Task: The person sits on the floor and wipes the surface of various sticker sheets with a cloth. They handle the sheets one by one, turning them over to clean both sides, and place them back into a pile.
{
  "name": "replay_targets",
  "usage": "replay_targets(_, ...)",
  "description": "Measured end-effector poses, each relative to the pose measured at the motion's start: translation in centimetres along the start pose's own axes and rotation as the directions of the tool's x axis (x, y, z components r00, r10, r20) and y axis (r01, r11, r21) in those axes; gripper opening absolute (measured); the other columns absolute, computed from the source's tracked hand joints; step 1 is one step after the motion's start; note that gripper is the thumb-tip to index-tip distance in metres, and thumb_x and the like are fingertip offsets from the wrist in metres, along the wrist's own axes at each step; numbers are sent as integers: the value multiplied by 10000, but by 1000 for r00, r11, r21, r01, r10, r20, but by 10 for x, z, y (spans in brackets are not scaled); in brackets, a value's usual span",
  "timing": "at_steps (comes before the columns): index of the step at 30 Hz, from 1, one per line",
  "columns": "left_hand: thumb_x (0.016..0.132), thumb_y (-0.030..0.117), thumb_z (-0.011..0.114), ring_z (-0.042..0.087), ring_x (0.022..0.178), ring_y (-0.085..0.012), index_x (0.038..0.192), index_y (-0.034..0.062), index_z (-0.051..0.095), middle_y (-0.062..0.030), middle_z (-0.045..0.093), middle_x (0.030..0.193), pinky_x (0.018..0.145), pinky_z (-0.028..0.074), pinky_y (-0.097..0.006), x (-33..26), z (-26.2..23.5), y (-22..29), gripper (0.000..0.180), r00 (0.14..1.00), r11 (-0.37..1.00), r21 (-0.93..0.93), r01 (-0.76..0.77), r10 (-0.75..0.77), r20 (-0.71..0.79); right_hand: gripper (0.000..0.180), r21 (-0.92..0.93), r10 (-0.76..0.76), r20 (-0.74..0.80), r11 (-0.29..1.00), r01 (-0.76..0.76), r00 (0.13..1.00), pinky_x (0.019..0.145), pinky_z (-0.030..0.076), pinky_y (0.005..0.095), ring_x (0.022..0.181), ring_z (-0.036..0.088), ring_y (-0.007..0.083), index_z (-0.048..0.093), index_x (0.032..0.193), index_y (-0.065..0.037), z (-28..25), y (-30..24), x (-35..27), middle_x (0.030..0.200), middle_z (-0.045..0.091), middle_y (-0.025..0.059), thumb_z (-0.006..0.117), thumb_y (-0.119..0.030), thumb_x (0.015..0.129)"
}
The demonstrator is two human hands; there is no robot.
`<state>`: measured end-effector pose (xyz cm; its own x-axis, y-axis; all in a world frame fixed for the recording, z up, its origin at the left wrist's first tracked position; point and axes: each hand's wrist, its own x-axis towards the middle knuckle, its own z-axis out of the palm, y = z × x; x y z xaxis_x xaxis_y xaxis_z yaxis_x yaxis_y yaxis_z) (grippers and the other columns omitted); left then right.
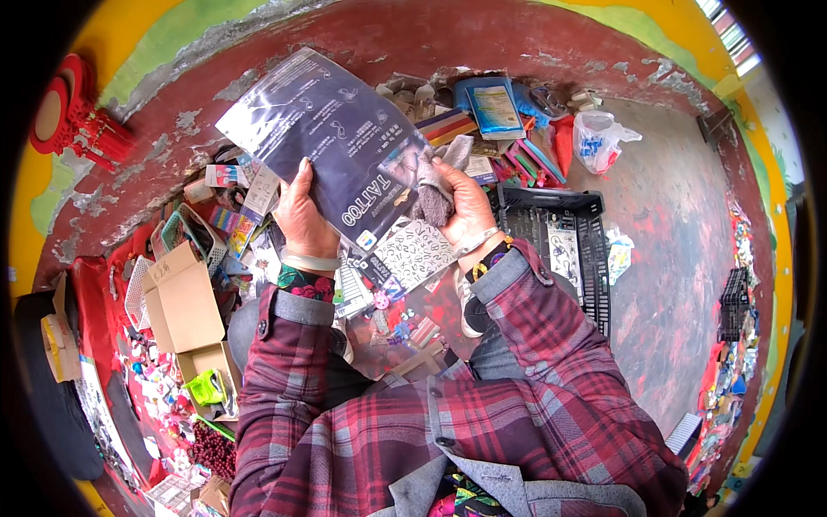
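My left hand (304, 222) grips the lower left edge of a large dark blue printed plastic packet (332, 138), thumb on top. The packet is tilted, and its glossy clear end points to the upper left. In my right hand (468, 205) is a crumpled grey cloth (433, 196), pressed against the packet's right side. The fingers under the packet are hidden. Just below it shows a white sheet with small black patterns (415, 255), beside other printed sheets on the floor.
A black plastic crate (594, 205) stands right of my right hand. Books (495, 109) and a white plastic bag (599, 142) lie beyond it. On the left are an open cardboard box (183, 302), plastic baskets (191, 226) and heaped small goods. A red wall (379, 43) curves behind.
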<state>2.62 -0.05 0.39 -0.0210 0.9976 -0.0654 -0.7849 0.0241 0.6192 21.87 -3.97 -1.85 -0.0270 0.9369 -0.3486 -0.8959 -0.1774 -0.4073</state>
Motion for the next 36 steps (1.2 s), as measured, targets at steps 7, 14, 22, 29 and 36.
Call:
replay_targets(7, 919, 105, 507, 607, 945, -207, 1260, 67, 445, -82, 589, 1095, 836, 513, -355, -7, 3, -10, 349, 1000, 998, 65, -14, 15, -23, 235, -61, 84, -21, 995, -85, 996, 734, 542, 330, 806, 639, 167, 582, 1042, -83, 10, 38, -20, 930, 641, 35, 670, -111, 825)
replay_targets(14, 927, 124, 500, 629, 906, -217, 1189, 61, 483, -95, 610, 1053, 799, 534, -354, -7, 2, -14, 269, 999, 1000, -13, 5, -6, -40, 231, -169, 181, 30, 970, -174, 983, 755, 535, 316, 856, 637, 161, 605, 1061, -89, 15, 48, -31, 965, 652, 25, 659, -118, 839)
replay_targets(22, 925, 108, 502, 626, 935, -227, 1184, 71, 474, -96, 608, 1059, 831, 530, -380, -3, -1, -6, 263, 998, 999, -31, 15, -17, -59, 189, -88, 26, 7, 996, -25, 1000, 686, 558, 358, 783, 652, 204, 598, 1019, -55, 4, 5, -3, 920, 657, 76, 640, -123, 848)
replay_targets(29, 915, 173, 569, 571, 1054, -219, 1207, 25, 482, -62, 601, 1101, 964, 431, -407, 8, -15, -14, 339, 980, 963, -179, 199, -193, 49, 202, -256, -302, 19, 920, 296, 953, 676, 546, 326, 798, 644, 177, 599, 1008, -61, 25, -10, -18, 926, 643, 53, 671, -71, 819)
replay_targets(36, 737, 611, 664, 382, 1263, -331, 1374, 3, 292, -184, 393, 1380, 1072, 276, -471, 6, -15, -6, 955, 936, 922, -167, 351, -341, 85, 215, -323, -282, 942, -633, 704, 179, 705, 494, 308, 853, 662, 197, 668, 916, -76, 36, -19, -32, 952, 684, 71, 646, 9, 719)
